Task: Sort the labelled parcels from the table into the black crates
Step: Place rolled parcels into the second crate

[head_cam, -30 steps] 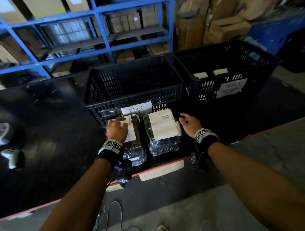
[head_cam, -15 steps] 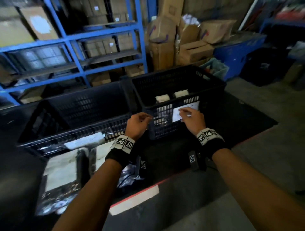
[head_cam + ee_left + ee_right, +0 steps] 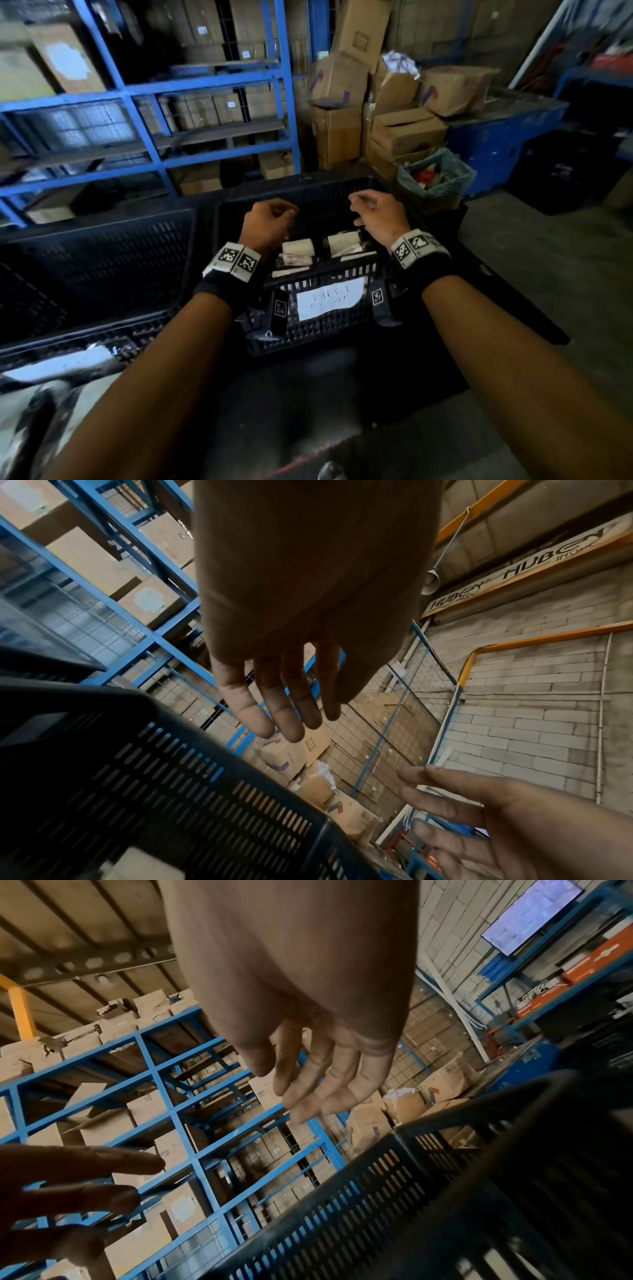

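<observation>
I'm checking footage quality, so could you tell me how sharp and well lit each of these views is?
Head view: dim, motion-smeared at the edges, the right crate's paper label unreadable. Left wrist view: left hand backlit, near crate wall blurred. Right wrist view: right hand soft, monitor glaring.

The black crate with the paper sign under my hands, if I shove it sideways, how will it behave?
The black crate would probably slide rather than tip, since it sits low and wide. Its perforated walls suggest light plastic that may flex. The few parcels inside likely add little weight.
</observation>
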